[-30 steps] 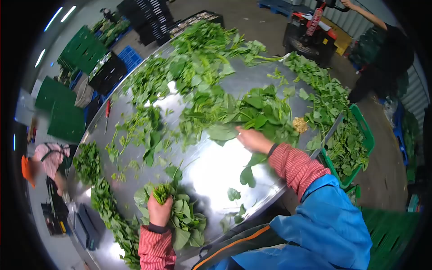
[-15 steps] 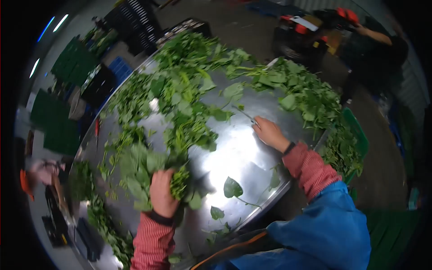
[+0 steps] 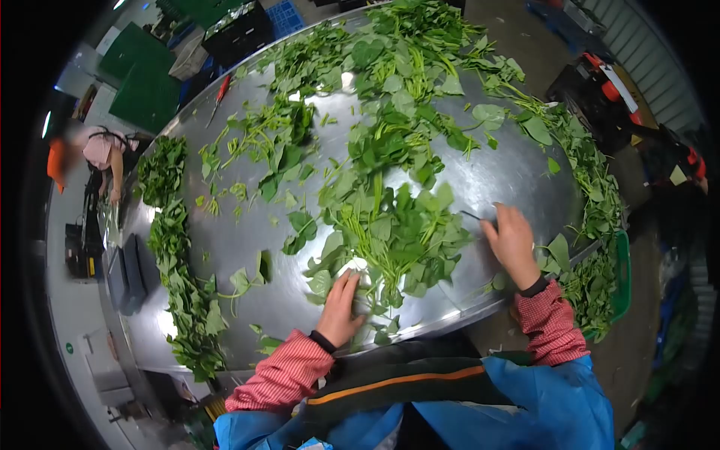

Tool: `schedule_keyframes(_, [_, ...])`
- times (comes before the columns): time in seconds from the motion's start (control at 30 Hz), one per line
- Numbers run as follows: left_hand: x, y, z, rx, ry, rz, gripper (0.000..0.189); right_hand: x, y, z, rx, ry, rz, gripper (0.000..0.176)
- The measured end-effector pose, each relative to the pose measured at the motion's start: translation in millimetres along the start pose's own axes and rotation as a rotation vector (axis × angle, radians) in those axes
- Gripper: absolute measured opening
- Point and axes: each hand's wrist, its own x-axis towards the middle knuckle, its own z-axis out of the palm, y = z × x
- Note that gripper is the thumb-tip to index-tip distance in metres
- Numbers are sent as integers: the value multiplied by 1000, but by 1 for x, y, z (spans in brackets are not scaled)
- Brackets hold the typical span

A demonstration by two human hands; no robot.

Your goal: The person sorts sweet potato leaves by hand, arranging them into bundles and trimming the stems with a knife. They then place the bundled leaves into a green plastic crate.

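A loose bunch of leafy green stems [image 3: 390, 240] lies on the metal table [image 3: 255, 307] in front of me. My left hand [image 3: 341, 311] is at the bunch's lower left, beside a small white thing [image 3: 352, 267]; its fingers are close together, and whether they grip anything is unclear. To the right of the bunch, my right hand [image 3: 511, 244] is closed on a thin dark tool [image 3: 470, 215] whose tip points left toward the leaves. A larger heap of greens [image 3: 405, 67] extends behind the bunch.
Rows of greens lie along the left [image 3: 172, 262] and right [image 3: 589, 165] table edges. A red-handled tool [image 3: 223, 88] rests at the back left. A green crate [image 3: 621, 277] stands at the right. Another person [image 3: 105, 150] is at the far left.
The bunch my left hand was gripping now lies spread on the table, with that hand at its base. My right hand still holds the thin tool. The view has shifted.
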Motion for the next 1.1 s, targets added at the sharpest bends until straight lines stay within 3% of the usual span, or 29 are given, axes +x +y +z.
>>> schedule_keyframes(0.1, [-24, -9, -14, -56, -31, -94, 72, 3, -59, 14, 404, -129, 122, 41])
schedule_keyframes(0.17, [-21, -14, -26, -153, 7, -213, 67, 9, -98, 10, 355, 23, -25, 44])
schedule_keyframes(0.3, [-9, 5, -47, -35, 174, -153, 59, 36, -158, -5, 186, 185, -257, 43])
schedule_keyframes(0.43, [-4, 32, -74, 13, 335, -156, 55, 67, -184, 15, 1, 26, -259, 30])
schedule_keyframes(0.47, [-2, 40, -78, 32, 451, -118, 48, 71, -180, 39, -26, -47, -246, 27])
schedule_keyframes(0.6, [-1, 32, -81, -238, 429, -129, 33, 86, -164, 68, 167, -265, -24, 22])
schedule_keyframes(0.7, [1, 8, -77, -875, 210, -308, 27, 86, -153, 26, 1127, -548, 295, 20])
schedule_keyframes(0.77, [13, 8, -77, -1042, 137, -309, 28, 63, -159, 9, 912, -351, 32, 20])
schedule_keyframes(0.9, [42, 28, -58, -1231, 132, -391, 32, 10, -202, -2, 651, -204, -189, 20])
schedule_keyframes(0.97, [45, 7, -39, -1355, 101, -457, 27, -6, -217, -1, 688, -298, -142, 20])
schedule_keyframes(1.0, [43, 1, -36, -1408, 90, -464, 24, -14, -219, 6, 704, -248, -185, 19])
schedule_keyframes(1.1, [29, -8, -30, -1606, 147, -466, 8, -29, -228, 14, 913, -346, 32, 18])
